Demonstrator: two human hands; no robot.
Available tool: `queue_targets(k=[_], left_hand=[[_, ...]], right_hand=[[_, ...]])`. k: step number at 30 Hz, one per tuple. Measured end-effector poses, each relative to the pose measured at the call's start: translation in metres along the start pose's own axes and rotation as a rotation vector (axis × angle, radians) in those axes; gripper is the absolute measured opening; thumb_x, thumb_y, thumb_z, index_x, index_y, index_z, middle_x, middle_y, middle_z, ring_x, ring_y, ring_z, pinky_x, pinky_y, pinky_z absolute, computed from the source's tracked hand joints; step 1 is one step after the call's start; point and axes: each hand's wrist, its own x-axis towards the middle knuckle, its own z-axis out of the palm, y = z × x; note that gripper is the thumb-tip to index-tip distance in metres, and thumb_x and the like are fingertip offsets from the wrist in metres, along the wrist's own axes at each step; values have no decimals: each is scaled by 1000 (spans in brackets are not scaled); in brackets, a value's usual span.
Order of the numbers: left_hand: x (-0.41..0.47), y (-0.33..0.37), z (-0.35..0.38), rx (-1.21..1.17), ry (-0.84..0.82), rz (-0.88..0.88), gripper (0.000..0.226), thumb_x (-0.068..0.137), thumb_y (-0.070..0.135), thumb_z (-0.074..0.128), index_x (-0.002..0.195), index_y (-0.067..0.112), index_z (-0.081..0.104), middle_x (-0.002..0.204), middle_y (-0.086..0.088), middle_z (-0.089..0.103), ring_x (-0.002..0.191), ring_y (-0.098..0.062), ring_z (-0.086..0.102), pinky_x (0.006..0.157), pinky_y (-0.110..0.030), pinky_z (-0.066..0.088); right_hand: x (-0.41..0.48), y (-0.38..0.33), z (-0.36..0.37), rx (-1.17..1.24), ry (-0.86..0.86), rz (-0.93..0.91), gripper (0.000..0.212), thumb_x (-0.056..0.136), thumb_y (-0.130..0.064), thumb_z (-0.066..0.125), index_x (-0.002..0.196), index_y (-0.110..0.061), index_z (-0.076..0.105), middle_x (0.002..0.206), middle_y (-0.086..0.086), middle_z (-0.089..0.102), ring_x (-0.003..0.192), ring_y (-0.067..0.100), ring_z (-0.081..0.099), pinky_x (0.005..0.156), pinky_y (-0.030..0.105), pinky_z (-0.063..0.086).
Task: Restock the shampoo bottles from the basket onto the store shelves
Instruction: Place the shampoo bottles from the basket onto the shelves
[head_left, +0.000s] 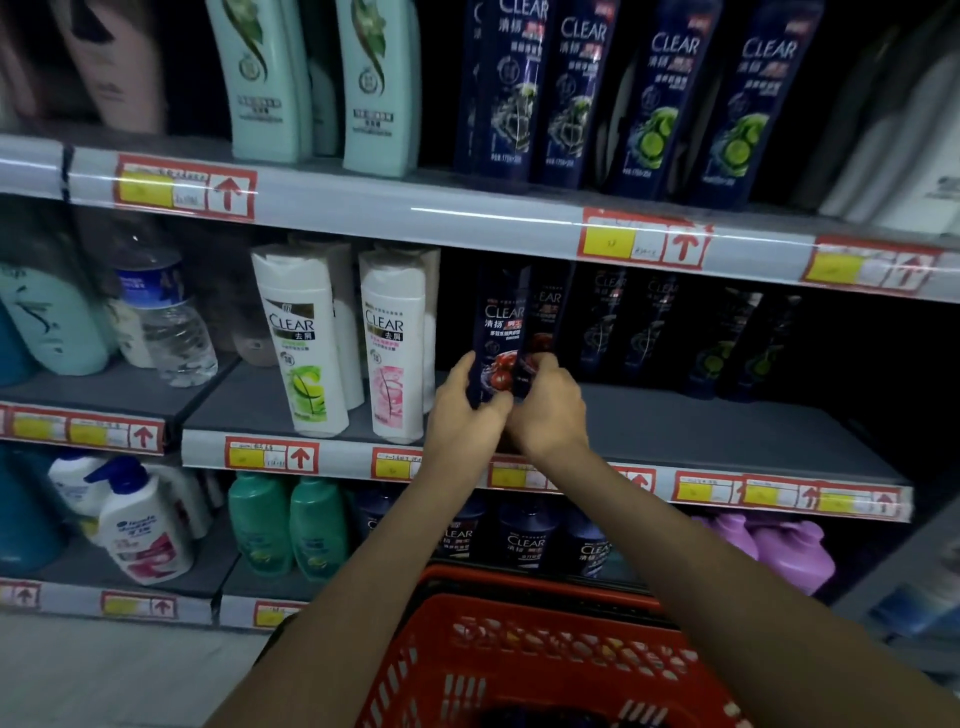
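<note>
Red basket (545, 654) sits below the hands, its contents too dark to read, under the middle shelf (727, 431) they reach onto. Placing is in hand: the left hand (465, 415) grips the base of a dark blue shampoo bottle (498, 327) and the right hand (553, 410) curls round a second dark bottle (548, 312) touching it, both upright. Next, I judge, they need pushing back level with the dark row (649, 322) right of the hands, then releasing.

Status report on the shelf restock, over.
Left hand grips dark Clear bottle, upright over middle shelf. Right hand curled round its base. Second dark bottle just behind, white Clear bottles to the left.
</note>
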Motion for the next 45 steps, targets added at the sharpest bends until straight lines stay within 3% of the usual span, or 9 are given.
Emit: queue_targets(k=[2,7,10,13,19,25,32,39,45], left_hand=[[-7,2,-3,52,-13,5,54,92,7,65,115,54,54,105,22,62,98,7,58,99,-32,49],[-32,18,-13,158,-65,49,54,90,5,67,122,42,45,98,28,56,94,4,57,78,-13,44],[-46,26,-18,270,-81,88,58,88,0,69,124,40,49,103,25,60,105,-9,64,85,-17,50],[-65,39,-22,457,-128,139,67,89,4,71,148,24,47,126,10,56,120,-13,56,91,-4,39],[-102,62,-21,794,-213,169,89,88,50,73,161,36,25,165,1,27,150,-19,32,118,-33,34],[-141,75,-2,1111,-278,237,94,85,80,50,162,42,13,172,0,12,158,-22,13,123,-49,29],[-187,20,20,1239,-443,208,91,87,82,46,162,45,10,173,4,6,159,-22,11,122,-52,31],[-221,-64,34,1344,-660,57,81,89,74,51,159,40,26,164,6,28,151,-24,30,117,-49,36],[-234,-128,51,1354,-834,-104,81,91,71,53,160,38,27,162,3,33,147,-26,37,115,-46,40]], right_hand=[[-7,2,-15,-20,-71,15,63,79,-33,81,131,-15,51,124,11,60,109,30,62,83,34,51],[-31,12,-57,-62,-213,36,83,70,-39,91,137,-17,49,134,9,52,116,25,58,83,25,44],[-47,15,-88,-147,-261,-5,91,69,-39,92,144,-21,44,140,9,47,124,24,55,91,25,44],[-62,17,-122,-233,-300,-59,108,66,-50,92,154,-24,34,150,9,39,137,28,45,111,33,40],[-81,31,-172,-441,-345,-143,132,62,-69,84,163,-29,8,169,16,4,156,37,-4,127,52,4],[-111,60,-197,-437,-419,-168,142,58,-73,83,162,-31,-4,169,14,-10,155,34,-17,126,53,-2],[-176,126,-183,-480,-632,-214,140,62,-69,84,162,-30,-5,169,13,-8,157,32,-10,126,52,7],[-223,192,-141,-634,-993,-225,126,73,-62,80,163,-24,-1,168,14,-1,156,38,-4,127,49,8],[-244,236,-127,-661,-1214,-187,65,92,-48,67,145,-17,46,136,11,49,124,33,53,100,40,50]])
